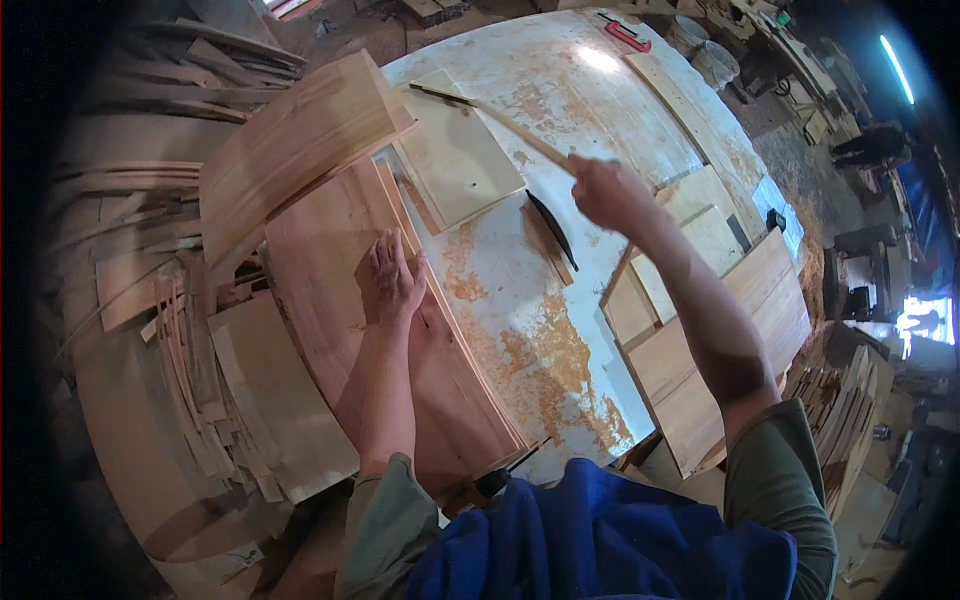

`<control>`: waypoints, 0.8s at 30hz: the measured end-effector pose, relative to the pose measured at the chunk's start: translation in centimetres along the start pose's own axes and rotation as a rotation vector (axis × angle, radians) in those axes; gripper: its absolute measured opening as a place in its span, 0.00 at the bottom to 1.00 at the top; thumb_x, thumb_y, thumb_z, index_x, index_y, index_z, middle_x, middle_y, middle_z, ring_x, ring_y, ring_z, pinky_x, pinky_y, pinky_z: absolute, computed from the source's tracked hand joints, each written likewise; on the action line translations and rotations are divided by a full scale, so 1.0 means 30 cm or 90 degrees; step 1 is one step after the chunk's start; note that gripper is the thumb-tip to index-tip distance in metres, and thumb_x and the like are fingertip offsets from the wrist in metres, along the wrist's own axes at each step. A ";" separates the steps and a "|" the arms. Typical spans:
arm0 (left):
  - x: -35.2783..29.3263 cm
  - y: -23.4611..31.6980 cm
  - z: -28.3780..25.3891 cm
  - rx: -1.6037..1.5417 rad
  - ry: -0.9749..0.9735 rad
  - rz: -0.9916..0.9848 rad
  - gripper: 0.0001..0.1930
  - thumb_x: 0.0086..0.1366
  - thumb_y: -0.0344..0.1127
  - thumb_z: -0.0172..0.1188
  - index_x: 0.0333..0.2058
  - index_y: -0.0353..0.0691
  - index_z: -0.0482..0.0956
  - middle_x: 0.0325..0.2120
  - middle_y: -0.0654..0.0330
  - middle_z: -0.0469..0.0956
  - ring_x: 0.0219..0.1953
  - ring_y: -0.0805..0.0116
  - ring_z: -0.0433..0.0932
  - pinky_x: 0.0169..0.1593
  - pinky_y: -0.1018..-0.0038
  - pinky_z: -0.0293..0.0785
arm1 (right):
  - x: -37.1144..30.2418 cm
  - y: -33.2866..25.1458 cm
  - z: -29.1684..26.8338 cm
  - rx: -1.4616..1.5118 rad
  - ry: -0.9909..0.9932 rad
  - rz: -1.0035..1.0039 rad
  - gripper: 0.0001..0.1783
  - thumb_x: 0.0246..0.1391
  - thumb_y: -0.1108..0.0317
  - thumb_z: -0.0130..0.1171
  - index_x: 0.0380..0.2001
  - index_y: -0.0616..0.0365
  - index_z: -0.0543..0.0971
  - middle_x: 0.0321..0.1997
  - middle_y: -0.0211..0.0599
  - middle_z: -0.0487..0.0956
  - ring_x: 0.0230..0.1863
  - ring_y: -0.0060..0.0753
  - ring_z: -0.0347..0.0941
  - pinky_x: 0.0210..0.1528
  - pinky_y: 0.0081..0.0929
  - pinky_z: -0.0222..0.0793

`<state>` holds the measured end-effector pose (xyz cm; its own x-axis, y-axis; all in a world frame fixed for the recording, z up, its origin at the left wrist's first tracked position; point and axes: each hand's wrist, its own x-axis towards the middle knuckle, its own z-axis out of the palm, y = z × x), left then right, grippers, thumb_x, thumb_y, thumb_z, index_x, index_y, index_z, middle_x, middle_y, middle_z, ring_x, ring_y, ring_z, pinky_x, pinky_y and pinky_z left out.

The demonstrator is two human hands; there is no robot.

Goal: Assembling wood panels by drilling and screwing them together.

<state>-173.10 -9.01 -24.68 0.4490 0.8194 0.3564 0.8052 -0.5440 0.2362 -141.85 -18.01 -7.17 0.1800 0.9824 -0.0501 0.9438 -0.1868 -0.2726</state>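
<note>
My left hand [397,276] lies on a reddish wooden panel [335,245], its fingers stretched out by the panel's long right edge. A thin light strip [462,335] runs along that edge. My right hand [608,192] is closed round the wooden handle of a hammer [523,130]. Raised over the table, the hammer points away to the left, its narrow dark head above a pale board [455,165]. Between my hands, a curved black tool [553,228] rests on the tabletop beside a thin wood strip.
The white worktable [540,345] carries patches of sawdust. Another wooden panel [300,150] stands against the far end of the one under my hand. More panels [725,350] lie at the right. A red clamp [627,36] sits at the far edge. Scrap wood [190,360] is piled left.
</note>
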 end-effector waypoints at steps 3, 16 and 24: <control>-0.019 -0.015 0.000 -0.029 -0.062 -0.027 0.29 0.62 0.46 0.51 0.55 0.33 0.60 0.54 0.43 0.62 0.58 0.46 0.59 0.62 0.56 0.53 | -0.008 -0.117 -0.092 0.096 -0.032 0.023 0.11 0.53 0.70 0.44 0.38 0.60 0.72 0.28 0.56 0.76 0.33 0.55 0.74 0.38 0.44 0.69; 0.039 -0.013 -0.027 0.047 -0.037 -0.016 0.28 0.60 0.49 0.53 0.54 0.36 0.64 0.55 0.48 0.63 0.57 0.52 0.61 0.59 0.58 0.57 | -0.883 -0.159 0.062 0.271 -0.119 0.308 0.21 0.57 0.69 0.46 0.55 0.61 0.67 0.34 0.55 0.73 0.38 0.55 0.72 0.42 0.39 0.68; 0.058 -0.034 -0.006 0.010 -0.034 -0.004 0.28 0.60 0.48 0.54 0.55 0.39 0.63 0.56 0.48 0.62 0.59 0.51 0.58 0.61 0.59 0.54 | -0.940 -0.051 0.195 0.278 -0.102 0.313 0.21 0.55 0.69 0.47 0.53 0.60 0.68 0.36 0.55 0.73 0.40 0.57 0.71 0.41 0.44 0.67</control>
<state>-173.21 -7.08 -24.14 0.4632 0.8317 0.3061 0.8140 -0.5359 0.2242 -149.99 -45.43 -10.97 0.4848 0.7773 -0.4009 0.5579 -0.6279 -0.5428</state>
